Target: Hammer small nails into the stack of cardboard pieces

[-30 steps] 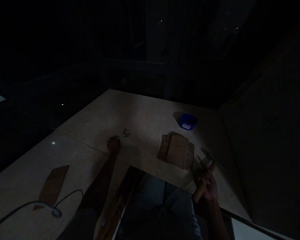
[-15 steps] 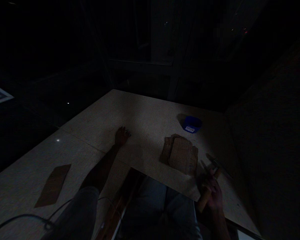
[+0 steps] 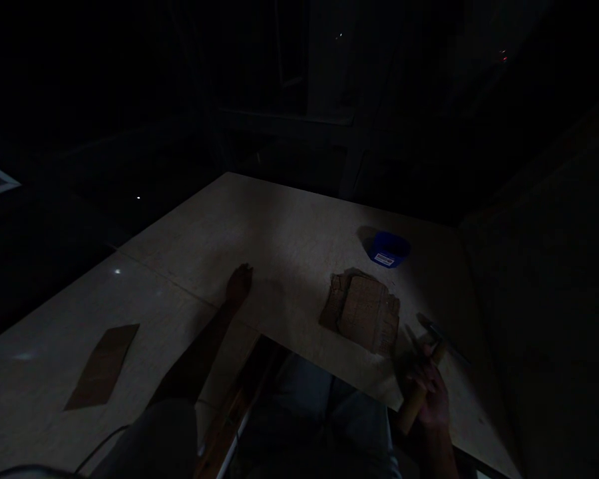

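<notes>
The scene is very dim. My left hand (image 3: 238,286) rests on a pale plywood board (image 3: 289,226), its fingers drawn together; whatever they pinch is too dark to see. My right hand (image 3: 433,394) is closed round the wooden handle of a hammer (image 3: 415,403) at the board's near right edge. The hammer's metal head lies on the board just beyond that hand. A torn piece of brown cardboard (image 3: 364,313) lies flat between my two hands, closer to the right one.
A small blue tub (image 3: 389,248) stands behind the cardboard. A brown strip (image 3: 102,366) lies on the lower left board, with a dark cable (image 3: 97,447) near it. My legs show in the notch below the board. The surroundings are black.
My left hand reached forward over a few small dark pieces on the board, spread its fingers, then drew them together. The pieces no longer show. The right hand and hammer kept still.
</notes>
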A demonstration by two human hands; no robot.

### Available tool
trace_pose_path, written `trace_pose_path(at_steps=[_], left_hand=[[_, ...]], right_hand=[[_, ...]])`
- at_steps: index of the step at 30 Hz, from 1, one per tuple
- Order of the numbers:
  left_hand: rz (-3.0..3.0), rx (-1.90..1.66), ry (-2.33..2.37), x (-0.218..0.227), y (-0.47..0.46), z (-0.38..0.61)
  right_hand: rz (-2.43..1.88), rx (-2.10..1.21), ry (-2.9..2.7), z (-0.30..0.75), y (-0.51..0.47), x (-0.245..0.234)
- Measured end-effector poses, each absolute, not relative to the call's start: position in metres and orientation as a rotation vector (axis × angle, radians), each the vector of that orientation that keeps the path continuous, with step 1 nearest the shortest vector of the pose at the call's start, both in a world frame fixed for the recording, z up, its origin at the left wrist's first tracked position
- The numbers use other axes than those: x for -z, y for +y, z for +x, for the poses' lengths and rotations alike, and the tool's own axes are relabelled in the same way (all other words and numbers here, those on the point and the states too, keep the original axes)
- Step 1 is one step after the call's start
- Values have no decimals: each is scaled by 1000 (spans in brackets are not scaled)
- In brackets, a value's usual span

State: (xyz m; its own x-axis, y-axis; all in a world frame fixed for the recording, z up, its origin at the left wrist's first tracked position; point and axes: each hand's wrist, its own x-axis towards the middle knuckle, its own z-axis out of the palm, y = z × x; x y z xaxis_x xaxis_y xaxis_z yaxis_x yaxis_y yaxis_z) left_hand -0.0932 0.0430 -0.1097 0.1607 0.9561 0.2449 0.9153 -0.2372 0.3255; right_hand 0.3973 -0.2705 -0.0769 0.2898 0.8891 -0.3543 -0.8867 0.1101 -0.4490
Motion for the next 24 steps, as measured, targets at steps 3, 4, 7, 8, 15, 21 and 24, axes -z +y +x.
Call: trace_pose_path(at_steps=[3,4,7,8,15,21,24], left_hand=[[2293,-621,1865,110,21,-109],[2281,-621,1868,109,15,-113],[2211,-643,1901,107,-1,-122],[2189,-655,1912,107,-5,-123],[2168,-819,1942,107,-14,-135],[2107,-833,2009,104,-27,-162],[2157,-736,1964,97,-39,-172]], right_hand=[[-559,-1325,105,397,-271,74],[-525,-1334,130,397,-270,73],[-452,-1355,141,395,-270,73],[-426,-1357,141,395,-269,74],[-244,-1385,105,390,-264,75],[-188,-1381,66,387,-260,75],[-219,-1360,43,387,-259,75]])
